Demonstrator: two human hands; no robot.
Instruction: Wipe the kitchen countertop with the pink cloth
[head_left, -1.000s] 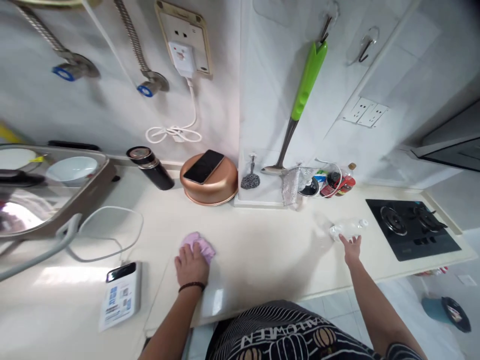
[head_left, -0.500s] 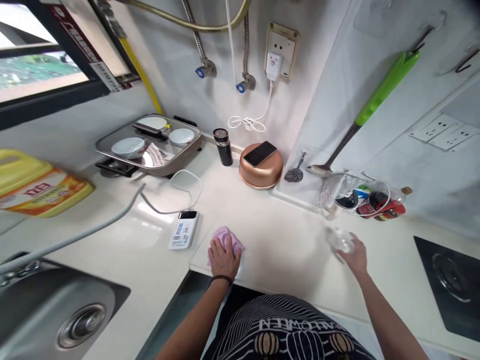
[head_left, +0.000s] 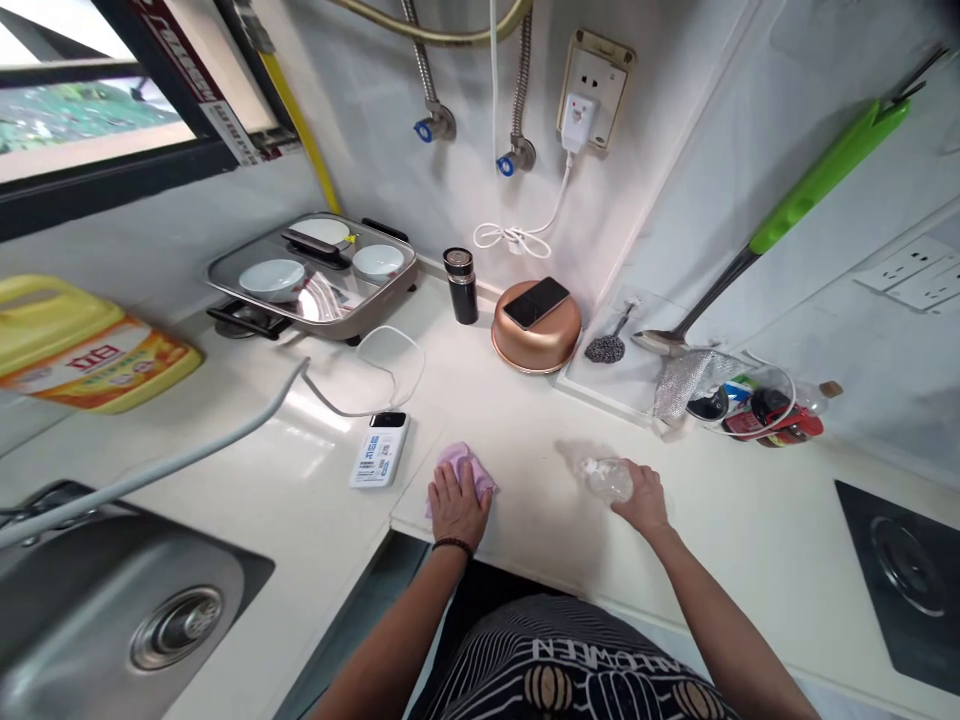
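Slightly bent fingers of my left hand (head_left: 459, 505) press a pink cloth (head_left: 466, 462) down on the counter, gripping it near the front edge. To the right, my right hand (head_left: 643, 498) is closed around a small clear bottle (head_left: 611, 481). The bottle is tilted, its whitish top pointing left toward the cloth and above the counter. Part of its base is hidden by my fingers. A white power bank (head_left: 380, 452) with a cable lies left of the cloth.
Behind stand a copper-coloured pan (head_left: 540, 345) with a phone (head_left: 536, 303) on it, a black flask (head_left: 461, 288) and an electric skillet (head_left: 352, 318). A sink (head_left: 97, 640) is at left, a black hob (head_left: 904, 580) at right. A yellow jug (head_left: 90, 350) stands far left.
My right hand has brought the clear bottle left, nearer to the cloth. My left hand stays on the pink cloth. The view has shifted slightly.
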